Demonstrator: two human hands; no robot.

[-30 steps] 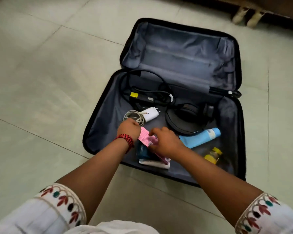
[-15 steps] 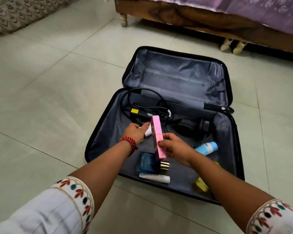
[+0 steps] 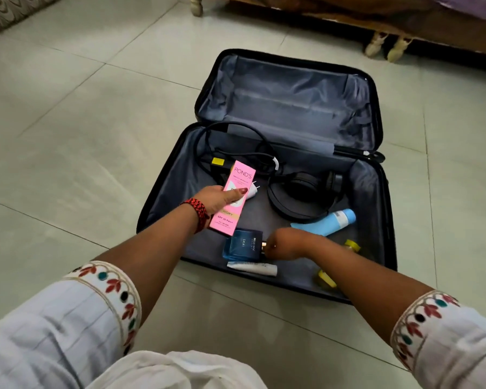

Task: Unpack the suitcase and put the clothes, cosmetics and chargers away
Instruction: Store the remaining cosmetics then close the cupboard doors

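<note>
Two hands inside suitcase (image 3: 376, 209) walls: left hand (image 3: 218, 197) gripping pink box (image 3: 233, 197), right hand (image 3: 284, 244) clenched on perfume bottle (image 3: 242, 245).

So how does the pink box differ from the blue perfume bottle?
The pink box is long, slim and opaque card; the perfume bottle is squat, squarish blue glass with a gold cap. The box is lifted, gripped in the left hand; the bottle lies flat on the suitcase lining, with the right hand at its cap end. Both carry printed brand names and look like cosmetics.
</note>
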